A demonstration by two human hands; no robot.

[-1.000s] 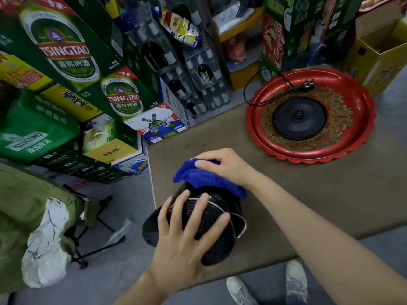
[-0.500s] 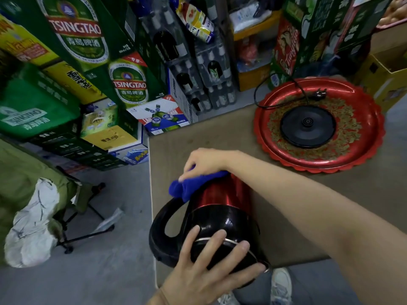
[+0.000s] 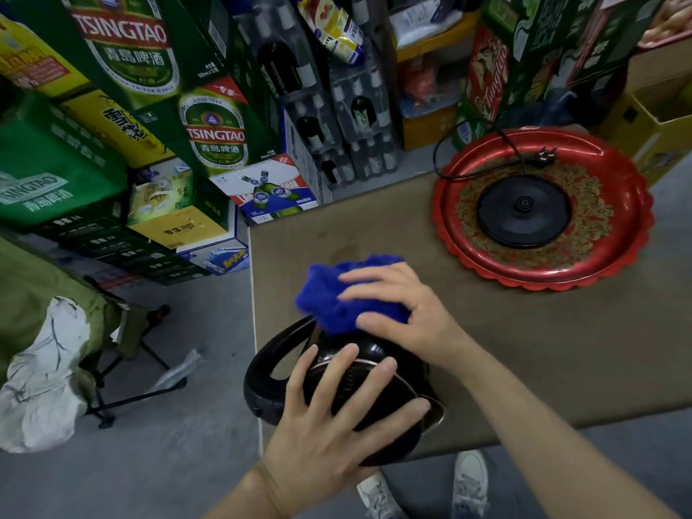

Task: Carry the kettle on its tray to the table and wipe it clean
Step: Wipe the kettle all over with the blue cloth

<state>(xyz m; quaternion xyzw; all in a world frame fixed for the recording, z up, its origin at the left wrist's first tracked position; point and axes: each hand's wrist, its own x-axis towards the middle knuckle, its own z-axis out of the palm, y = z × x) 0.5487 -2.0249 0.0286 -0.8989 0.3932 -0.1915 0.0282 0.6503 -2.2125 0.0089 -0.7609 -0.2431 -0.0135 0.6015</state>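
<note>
The black kettle point(image 3: 277, 380) lies tipped on its side at the near left corner of the brown table point(image 3: 524, 350), its handle pointing left. My left hand point(image 3: 337, 417) is spread over its round underside, gripping it. My right hand point(image 3: 404, 312) presses a blue cloth point(image 3: 329, 297) against the kettle's upper side, hiding its body. The red tray point(image 3: 633, 226) sits at the far right of the table with the black kettle base point(image 3: 524, 215) and its cord point(image 3: 449, 144) on it.
Stacked green beer cartons point(image 3: 209, 133) and shrink-wrapped bottle packs point(image 3: 337, 118) stand beyond the table's far left edge. A folding chair with green fabric point(image 3: 48, 331) is on the grey floor to the left. Yellow boxes point(image 3: 659, 118) stand behind the tray. My shoes point(image 3: 468, 481) show below the table edge.
My right hand has slid the blue cloth back over the kettle, covering the red body seen half a second ago. My left hand has stayed on the underside.
</note>
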